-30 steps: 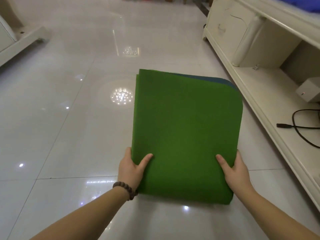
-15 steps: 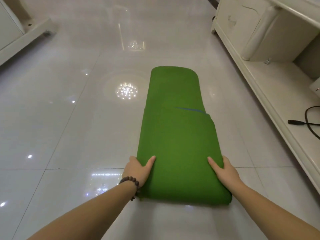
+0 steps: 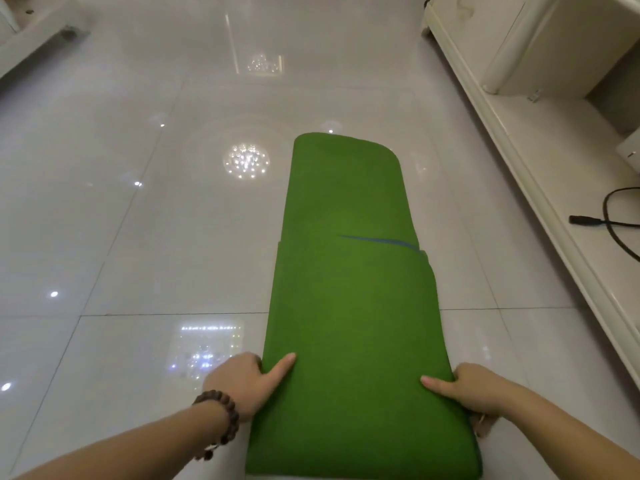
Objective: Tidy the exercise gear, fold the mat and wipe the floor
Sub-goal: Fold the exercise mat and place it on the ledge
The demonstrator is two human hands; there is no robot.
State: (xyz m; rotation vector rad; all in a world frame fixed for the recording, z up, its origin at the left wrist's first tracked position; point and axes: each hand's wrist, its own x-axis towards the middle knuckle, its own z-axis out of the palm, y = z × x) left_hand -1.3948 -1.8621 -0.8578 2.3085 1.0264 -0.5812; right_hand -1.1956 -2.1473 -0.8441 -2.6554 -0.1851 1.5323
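Left hand: the left hand [image 3: 244, 388] grips the left edge of the green mat [image 3: 349, 306]. The thumb lies flat on top of the mat and points to the right. The other fingers go under the edge and are hidden, so how much they curl cannot be told.

Right hand: the right hand [image 3: 479, 393] grips the right edge of the mat. Its thumb rests on top and points to the left. The other fingers wrap down around the edge, and some fingertips peek out below, close to the floor [image 3: 138, 237].

Mat: it is folded into a long strip. It runs away from the thumbs, across the shiny white tiles. The near end sits between the two hands. A thin blue sliver shows at a fold, well past the thumbs.

Bracelet: a string of dark beads [image 3: 221, 422] sits on the left wrist, just behind the hand.

Cabinet: a low cream cabinet [image 3: 519, 133] stands off to the side of the right hand, apart from the mat.

Cable: a black cable [image 3: 609, 223] lies on the cabinet shelf, far from the fingers.
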